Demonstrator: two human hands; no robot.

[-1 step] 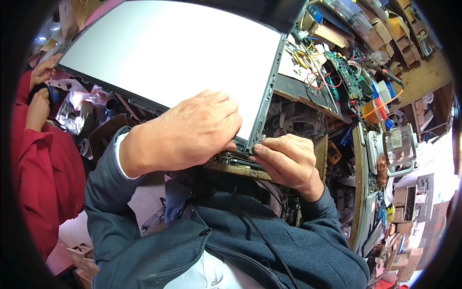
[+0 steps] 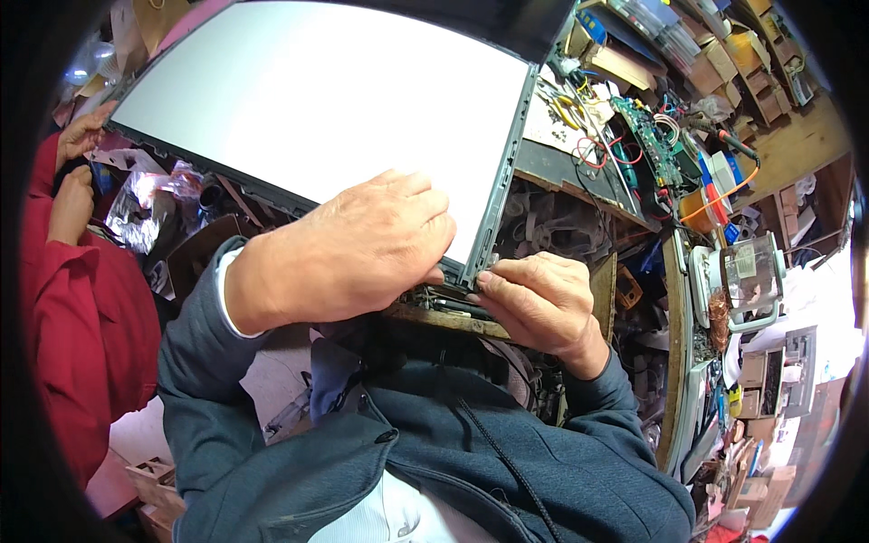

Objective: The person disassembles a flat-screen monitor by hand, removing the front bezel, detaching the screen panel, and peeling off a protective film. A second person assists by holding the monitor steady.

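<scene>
A large flat screen panel (image 2: pixel 344 100), white-faced with a black frame (image 2: pixel 501 172), stretches from the far left to just in front of me. My left hand (image 2: pixel 348 244) curls over its near edge, the fingers bent on the white face and the thumb at the frame. At the near right corner, my right hand (image 2: pixel 541 294) pinches the frame's edge between thumb and fingers. Whether some small part sits in that pinch is hidden. A person in a red sleeve has one hand (image 2: pixel 83 134) on the panel's left corner; their other hand (image 2: pixel 71 206) is just below.
On the bench to the right lie a green circuit board (image 2: pixel 654 145), yellow-handled pliers (image 2: pixel 568 110) and loose wires. A clear-sided container (image 2: pixel 749 276) stands farther right. Crumpled silvery wrapping (image 2: pixel 145 213) lies beside the red-sleeved person. A wooden bench edge (image 2: pixel 453 321) runs below the panel.
</scene>
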